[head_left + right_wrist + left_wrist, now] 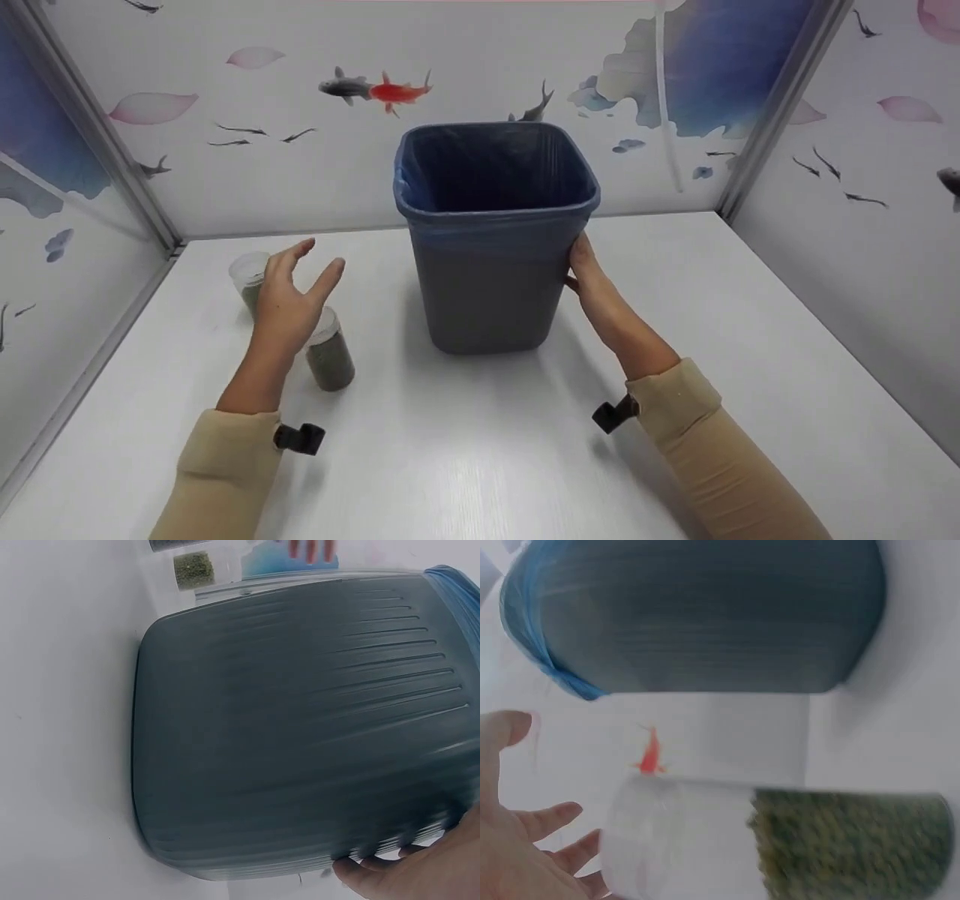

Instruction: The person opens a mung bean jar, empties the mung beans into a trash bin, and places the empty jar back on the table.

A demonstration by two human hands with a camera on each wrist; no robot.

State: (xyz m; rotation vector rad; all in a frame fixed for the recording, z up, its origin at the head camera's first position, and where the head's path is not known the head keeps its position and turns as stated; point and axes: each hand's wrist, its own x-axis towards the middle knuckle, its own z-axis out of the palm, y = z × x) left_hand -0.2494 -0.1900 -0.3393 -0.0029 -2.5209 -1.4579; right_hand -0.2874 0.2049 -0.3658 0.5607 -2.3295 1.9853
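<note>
A dark grey trash bin [491, 292], lined with a blue bag [499, 229], stands upright on the white table. Against its right side, below the rim, rests my right hand [596, 289]; in the right wrist view the fingertips [349, 868] touch the bin wall. My left hand [289, 304] is raised to the left of the bin, thumb and fingers spread, holding nothing. Just beside and below it is a clear jar [331, 362] with dark green contents. Partly hidden behind that hand is another clear jar [246, 271], also part-filled with green bits.
White wall panels [300, 180] with painted fish and petals close off the back and sides. Metal frame posts [784, 112] stand at the rear corners. Both jars are on the left part of the white table [465, 442]. Black mounts [300, 439] sit at both sleeve cuffs.
</note>
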